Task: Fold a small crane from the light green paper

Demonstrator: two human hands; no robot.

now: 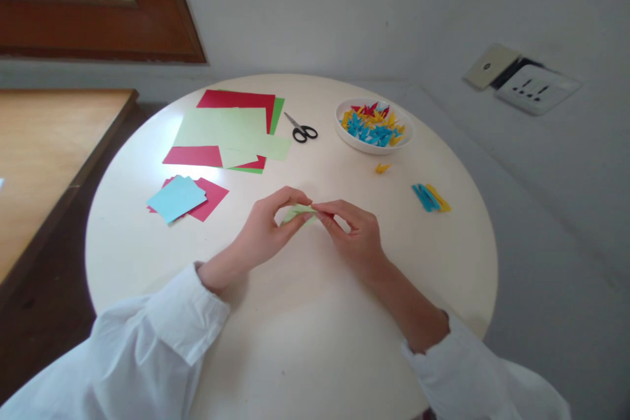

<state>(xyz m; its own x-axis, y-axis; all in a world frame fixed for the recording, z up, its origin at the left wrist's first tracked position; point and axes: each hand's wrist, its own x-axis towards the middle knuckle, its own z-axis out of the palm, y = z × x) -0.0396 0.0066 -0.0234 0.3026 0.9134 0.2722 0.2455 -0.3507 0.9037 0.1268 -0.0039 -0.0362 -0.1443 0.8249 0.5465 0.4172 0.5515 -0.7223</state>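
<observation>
Over the middle of the round white table (pixel 305 335), a small piece of folded light green paper (pixel 296 211) is pinched between both hands. My left hand (pixel 268 226) grips its left side, thumb below and fingers on top. From the other side my right hand (pixel 355 230) pinches the paper's right end, its fingertips touching those of the left. A bit of red shows between my right thumb and index finger; I cannot tell what it is. The fingers hide part of the folds.
Paper sheets (pixel 221 125) and scissors (pixel 301 130) lie at the back. Small blue and red squares (pixel 177 198) are at left. A white bowl (pixel 361 142) holds several folded paper cranes; one yellow crane (pixel 382 168) lies before it. Folded strips (pixel 431 198) lie at right.
</observation>
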